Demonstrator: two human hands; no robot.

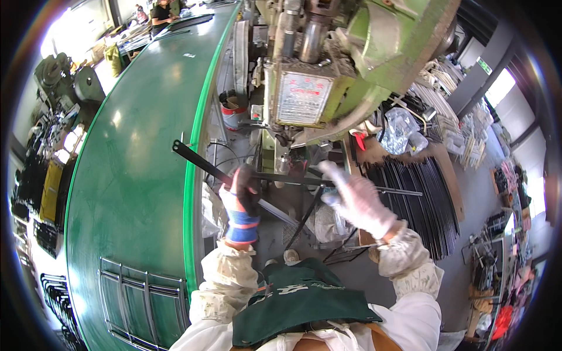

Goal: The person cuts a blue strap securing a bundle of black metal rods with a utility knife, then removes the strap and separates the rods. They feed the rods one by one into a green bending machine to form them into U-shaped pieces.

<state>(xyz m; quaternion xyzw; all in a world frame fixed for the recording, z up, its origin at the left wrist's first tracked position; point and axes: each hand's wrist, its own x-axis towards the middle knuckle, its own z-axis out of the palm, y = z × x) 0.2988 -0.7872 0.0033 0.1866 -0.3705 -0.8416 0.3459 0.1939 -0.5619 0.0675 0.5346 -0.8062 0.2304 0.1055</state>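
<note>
My left hand [240, 196], in a dark-palmed glove with a blue and orange cuff, is closed around a black flat metal bar [199, 159]. One end of this bar, with holes in it, sticks out over the green table's edge. My right hand [360, 199], in a white glove, is closed at the far end of a black crossbar [290, 178] that runs between both hands. A thinner rod [401, 191] shows beyond my right hand, and black legs slant down below. Fingers hide how these pieces join. Both hands are just in front of a green press machine [333, 111].
A long green table [134, 175] runs along my left, with a black metal rack frame [146, 298] at its near end. Many black tubes [415, 216] lie side by side at right. A bucket [233, 112] stands beside the press. Another person [161, 16] is at the far left.
</note>
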